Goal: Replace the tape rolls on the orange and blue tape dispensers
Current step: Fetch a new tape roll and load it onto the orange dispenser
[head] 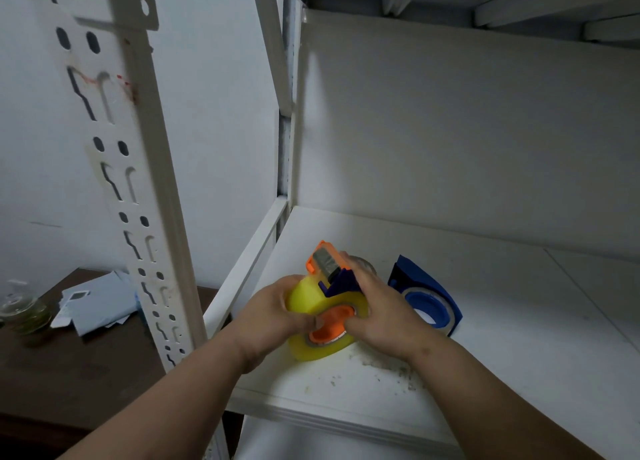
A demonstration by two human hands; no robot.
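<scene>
Both my hands hold the orange tape dispenser (329, 326) just above the white shelf (485, 338). A yellowish roll of tape (308, 295) sits around its orange hub. My left hand (273, 309) grips the roll from the left, its fingers curled toward the hub. My right hand (375, 307) grips the dispenser's right side, below the orange and dark blue cutter head (327, 264). To the right, the blue tape dispenser (424, 295) lies on the shelf with a clear roll around its blue hub.
A white slotted shelf post (138, 200) stands close at the left. Grey crumbs (384, 364) litter the shelf near its front edge. Lower left, a dark wooden table (45, 373) carries papers (93, 302) and a glass jar (24, 312).
</scene>
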